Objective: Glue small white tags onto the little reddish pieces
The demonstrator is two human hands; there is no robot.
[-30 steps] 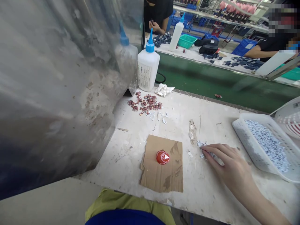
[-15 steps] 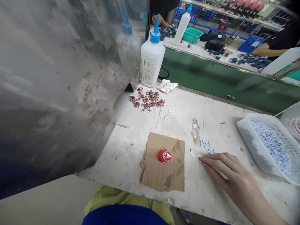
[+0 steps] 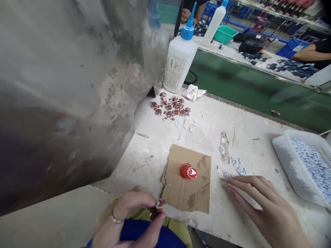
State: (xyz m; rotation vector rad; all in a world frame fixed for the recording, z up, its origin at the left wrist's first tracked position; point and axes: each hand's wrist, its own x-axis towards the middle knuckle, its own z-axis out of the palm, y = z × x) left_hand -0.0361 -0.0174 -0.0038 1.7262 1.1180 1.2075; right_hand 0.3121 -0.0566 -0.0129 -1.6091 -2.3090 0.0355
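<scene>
My left hand [image 3: 129,220], wearing a ring, has come in at the bottom and pinches a small reddish-brown figure-like part [image 3: 157,208] between thumb and fingers, near the table's front edge. At the right, my right hand [image 3: 266,206] rests low over the table, its thumb and forefinger closed on a tiny whitish piece [image 3: 224,182] that they partly hide. Just beyond those fingertips lie several small blue-and-white pieces [image 3: 234,160]. Between the hands is a brown cardboard sheet [image 3: 187,198] bearing a glossy puddle of red liquid [image 3: 188,171].
Several reddish-brown parts [image 3: 172,106] lie at the back left beside a white bottle with a blue nozzle [image 3: 179,62] and crumpled tissue [image 3: 193,92]. A metal panel [image 3: 77,103] walls off the left. A white basket [image 3: 292,165] of small pieces stands right. Co-workers' arms show beyond the green divider [image 3: 232,79].
My left hand has entered from below with the reddish-brown part in its fingers. My right hand has stayed near the small pieces, its fingertips now a little lower. The view has shifted slightly.
</scene>
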